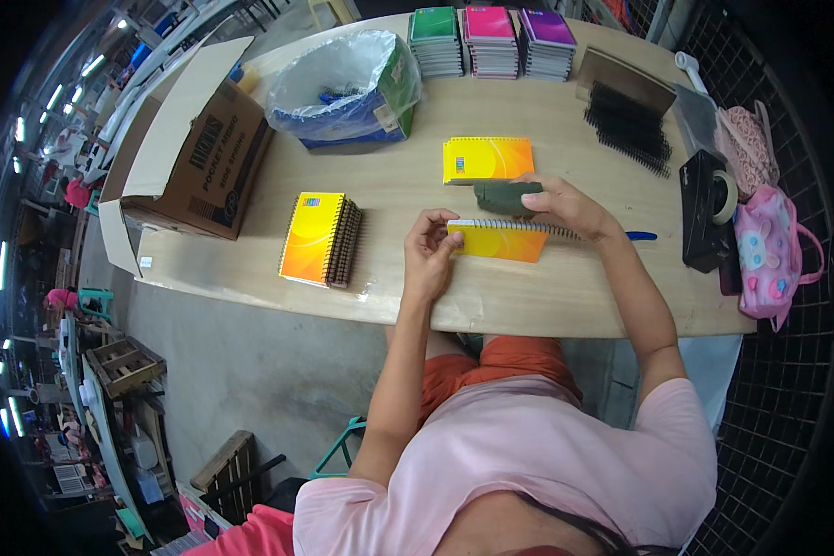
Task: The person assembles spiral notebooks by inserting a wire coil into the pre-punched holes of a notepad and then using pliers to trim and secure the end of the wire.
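A yellow-orange memo pad (499, 246) lies near the table's front edge, in front of me. My left hand (430, 248) pinches its left end between thumb and fingers. Along the pad's far edge runs a wire spiral (563, 231), which sticks out past its right end. My right hand (565, 206) grips a dark green block (504, 198) just beyond that edge; its exact kind I cannot make out. Behind the block rests a small pile of yellow memo pads (487, 159) without visible spirals. Left of my hands stands a stack of spiral-bound yellow memo pads (315, 237).
A cardboard box (199, 162) and a plastic-lined box (343, 120) occupy the far left. Green (435, 42), pink (491, 42) and purple notebooks (547, 42) are stacked at the back. Black wire spirals (627, 128), a tape dispenser (704, 211), a pink pouch (771, 252) and a blue pen (641, 235) are right.
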### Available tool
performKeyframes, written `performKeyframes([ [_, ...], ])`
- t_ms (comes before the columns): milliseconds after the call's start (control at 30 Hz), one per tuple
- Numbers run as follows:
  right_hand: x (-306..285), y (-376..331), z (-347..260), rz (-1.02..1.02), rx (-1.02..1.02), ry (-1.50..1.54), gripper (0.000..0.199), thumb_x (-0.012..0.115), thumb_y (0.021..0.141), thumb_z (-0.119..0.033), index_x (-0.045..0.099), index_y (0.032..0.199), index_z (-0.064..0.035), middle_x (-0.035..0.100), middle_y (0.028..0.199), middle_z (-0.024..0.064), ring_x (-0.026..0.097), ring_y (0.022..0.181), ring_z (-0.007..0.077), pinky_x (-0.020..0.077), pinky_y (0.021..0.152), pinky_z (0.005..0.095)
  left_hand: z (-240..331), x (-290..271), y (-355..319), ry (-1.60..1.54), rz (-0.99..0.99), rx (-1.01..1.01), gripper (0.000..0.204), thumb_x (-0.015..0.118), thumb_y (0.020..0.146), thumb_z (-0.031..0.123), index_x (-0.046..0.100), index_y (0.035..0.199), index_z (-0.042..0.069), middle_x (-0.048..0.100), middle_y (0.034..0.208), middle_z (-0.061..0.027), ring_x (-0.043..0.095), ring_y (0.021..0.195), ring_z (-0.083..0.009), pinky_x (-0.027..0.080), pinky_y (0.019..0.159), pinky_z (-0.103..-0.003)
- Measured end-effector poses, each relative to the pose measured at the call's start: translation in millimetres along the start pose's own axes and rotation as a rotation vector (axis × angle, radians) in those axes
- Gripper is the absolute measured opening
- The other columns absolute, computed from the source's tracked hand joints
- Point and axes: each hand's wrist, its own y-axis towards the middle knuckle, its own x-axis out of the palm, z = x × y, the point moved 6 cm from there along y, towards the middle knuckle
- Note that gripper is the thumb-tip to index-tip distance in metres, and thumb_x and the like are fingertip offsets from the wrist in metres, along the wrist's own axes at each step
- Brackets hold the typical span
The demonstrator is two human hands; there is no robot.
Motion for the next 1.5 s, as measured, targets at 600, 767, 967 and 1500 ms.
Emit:
performKeyframes([
  [600,14,12,8,-0.251,0.034,0.030,0.053,0.066,0.093,-0.038,0.060,0.124,0.0055,0.062,0.116,0.0134,0.059,0.104,0.0203,0.0463,0.092,0.0314,-5,1,1,-0.092,-0.023,-0.057,0.031,0.067,0.085,-0.013,0.054,0.108,0.003,0.060,0.103,-0.0033,0.062,0.094,-0.0120,0.053,0.088,-0.027],
  [767,4,17,22,-0.080,0.049,-0.446,0.050,0.066,0.093,-0.034,0.061,0.125,0.0040,0.062,0.119,0.0094,0.060,0.104,0.0185,0.0463,0.094,0.0310,-5,2,1,-0.052,-0.023,-0.104,0.027,0.069,0.084,-0.012,0.056,0.103,0.003,0.063,0.097,-0.0030,0.063,0.091,-0.0104,0.054,0.084,-0.025],
  [967,14,13,0,-0.065,-0.067,-0.634,0.046,0.066,0.093,-0.031,0.065,0.118,0.0075,0.057,0.125,0.0112,0.056,0.112,0.0217,0.0459,0.096,0.0329,-7,0,3,-0.068,-0.057,-0.067,0.024,0.070,0.085,-0.010,0.058,0.102,0.002,0.064,0.099,-0.0033,0.063,0.092,-0.0105,0.054,0.085,-0.024],
  [1500,-84,-157,43,0.654,-0.041,-1.399,0.061,0.079,0.076,-0.018,0.061,0.135,-0.0136,0.053,0.138,0.0157,0.044,0.135,0.0362,0.0363,0.112,0.0412,-14,9,2,-0.145,0.034,-0.132,0.020,0.068,0.093,0.001,0.063,0.112,-0.001,0.067,0.099,-0.0029,0.061,0.090,-0.0085,0.049,0.082,-0.022],
])
